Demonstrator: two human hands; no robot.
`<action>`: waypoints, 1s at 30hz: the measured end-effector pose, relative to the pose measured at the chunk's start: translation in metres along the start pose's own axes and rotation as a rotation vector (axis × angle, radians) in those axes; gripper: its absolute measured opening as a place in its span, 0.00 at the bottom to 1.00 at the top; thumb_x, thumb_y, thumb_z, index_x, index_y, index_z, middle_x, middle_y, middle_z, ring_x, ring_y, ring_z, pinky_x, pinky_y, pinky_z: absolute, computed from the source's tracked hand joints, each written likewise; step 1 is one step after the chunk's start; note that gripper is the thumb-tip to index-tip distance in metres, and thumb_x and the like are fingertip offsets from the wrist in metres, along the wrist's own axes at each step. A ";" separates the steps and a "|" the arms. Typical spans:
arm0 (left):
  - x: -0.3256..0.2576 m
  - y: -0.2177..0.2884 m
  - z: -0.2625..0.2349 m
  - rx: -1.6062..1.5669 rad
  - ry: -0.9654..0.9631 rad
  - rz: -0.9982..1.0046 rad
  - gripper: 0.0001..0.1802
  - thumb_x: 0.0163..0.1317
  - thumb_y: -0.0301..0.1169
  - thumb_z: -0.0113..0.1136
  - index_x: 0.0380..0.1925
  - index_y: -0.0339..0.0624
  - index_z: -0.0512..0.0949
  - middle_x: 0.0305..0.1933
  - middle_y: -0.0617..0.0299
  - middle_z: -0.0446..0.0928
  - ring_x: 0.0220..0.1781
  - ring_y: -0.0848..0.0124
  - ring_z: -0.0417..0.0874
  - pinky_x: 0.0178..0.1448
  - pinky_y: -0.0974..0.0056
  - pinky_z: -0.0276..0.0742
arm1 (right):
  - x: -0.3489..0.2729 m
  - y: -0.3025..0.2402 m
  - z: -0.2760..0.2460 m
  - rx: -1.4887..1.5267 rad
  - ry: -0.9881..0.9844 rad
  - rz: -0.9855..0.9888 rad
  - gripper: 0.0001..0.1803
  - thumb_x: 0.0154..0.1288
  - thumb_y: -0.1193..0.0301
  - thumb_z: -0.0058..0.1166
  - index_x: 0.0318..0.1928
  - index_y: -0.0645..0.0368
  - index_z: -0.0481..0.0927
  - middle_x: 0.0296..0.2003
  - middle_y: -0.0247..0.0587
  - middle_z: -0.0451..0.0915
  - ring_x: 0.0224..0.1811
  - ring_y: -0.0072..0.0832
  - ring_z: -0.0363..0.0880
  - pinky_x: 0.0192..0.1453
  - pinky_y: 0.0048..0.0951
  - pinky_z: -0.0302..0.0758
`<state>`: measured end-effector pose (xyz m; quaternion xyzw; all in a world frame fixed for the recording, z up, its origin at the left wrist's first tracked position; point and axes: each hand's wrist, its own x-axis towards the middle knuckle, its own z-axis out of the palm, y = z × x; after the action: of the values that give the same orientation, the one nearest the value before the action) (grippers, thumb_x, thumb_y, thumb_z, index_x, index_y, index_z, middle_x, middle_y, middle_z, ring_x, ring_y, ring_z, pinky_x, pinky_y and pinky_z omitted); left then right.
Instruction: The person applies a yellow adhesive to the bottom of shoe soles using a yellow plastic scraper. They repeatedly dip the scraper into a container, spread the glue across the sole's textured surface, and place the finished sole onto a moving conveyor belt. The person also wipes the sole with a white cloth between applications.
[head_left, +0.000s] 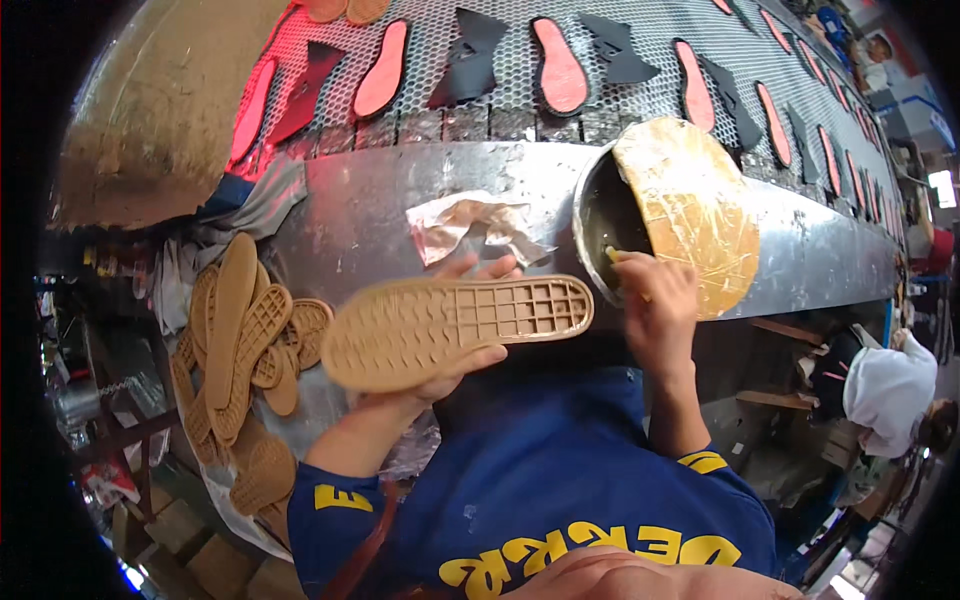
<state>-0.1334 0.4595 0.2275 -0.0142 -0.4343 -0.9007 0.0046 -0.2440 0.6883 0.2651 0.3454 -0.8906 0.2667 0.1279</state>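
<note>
The left hand [455, 370] holds a tan, moulded rubber shoe sole [455, 328] flat and tread-side up just in front of the round metal glue pot [605, 225], its fingers curled round the far edge and the thumb pressed over the near one, so the grip is closed on the sole's waist. The sole looks light and springy, likely to flex at the thin toe and heel ends, so the middle, where the hand already has it, seems the surest place to take it (the gridded heel gives some bite, too). The right hand [660, 300] is at the pot's near rim, fingers bunched on what appears to be a small brush handle, though the tool itself is mostly hidden, and I cannot tell how tightly it is pinched. A glue-crusted yellow lid [690, 215] leans on the pot's right side. Left of the pot lies a crumpled rag or paper [470, 225] on the steel bench [360, 215]; farther left, a heap of matching tan soles [245, 340]. Beyond the pot, pink insoles and dark cut pieces [560, 65] ride a mesh belt [520, 75].
</note>
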 end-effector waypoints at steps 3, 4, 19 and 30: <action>-0.003 0.007 0.004 0.236 -0.040 0.051 0.38 0.53 0.17 0.63 0.62 0.47 0.58 0.69 0.51 0.61 0.73 0.59 0.59 0.74 0.52 0.58 | -0.006 -0.004 0.000 0.071 0.079 0.031 0.12 0.53 0.84 0.57 0.37 0.56 0.78 0.40 0.34 0.82 0.37 0.28 0.78 0.42 0.30 0.63; -0.004 0.013 0.007 0.269 -0.021 0.032 0.35 0.53 0.17 0.62 0.59 0.46 0.59 0.68 0.51 0.61 0.73 0.60 0.59 0.74 0.55 0.58 | -0.008 -0.006 -0.001 0.116 0.081 0.040 0.11 0.54 0.84 0.56 0.38 0.57 0.78 0.41 0.36 0.82 0.39 0.28 0.78 0.44 0.30 0.64; -0.009 0.013 0.009 0.496 0.029 0.228 0.36 0.55 0.17 0.62 0.61 0.44 0.57 0.67 0.52 0.61 0.71 0.61 0.62 0.72 0.59 0.62 | -0.020 -0.032 0.002 0.590 0.229 -0.027 0.18 0.67 0.60 0.55 0.41 0.66 0.78 0.46 0.57 0.78 0.47 0.42 0.78 0.53 0.35 0.73; -0.008 0.001 0.007 0.448 0.018 0.342 0.36 0.57 0.18 0.62 0.63 0.46 0.55 0.68 0.50 0.60 0.70 0.60 0.63 0.71 0.58 0.63 | -0.018 -0.053 0.021 0.466 0.161 -0.116 0.18 0.62 0.62 0.61 0.44 0.65 0.80 0.45 0.54 0.78 0.44 0.42 0.80 0.48 0.33 0.77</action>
<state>-0.1256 0.4647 0.2326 -0.0779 -0.6137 -0.7685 0.1634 -0.1952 0.6540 0.2611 0.3938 -0.7707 0.4837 0.1303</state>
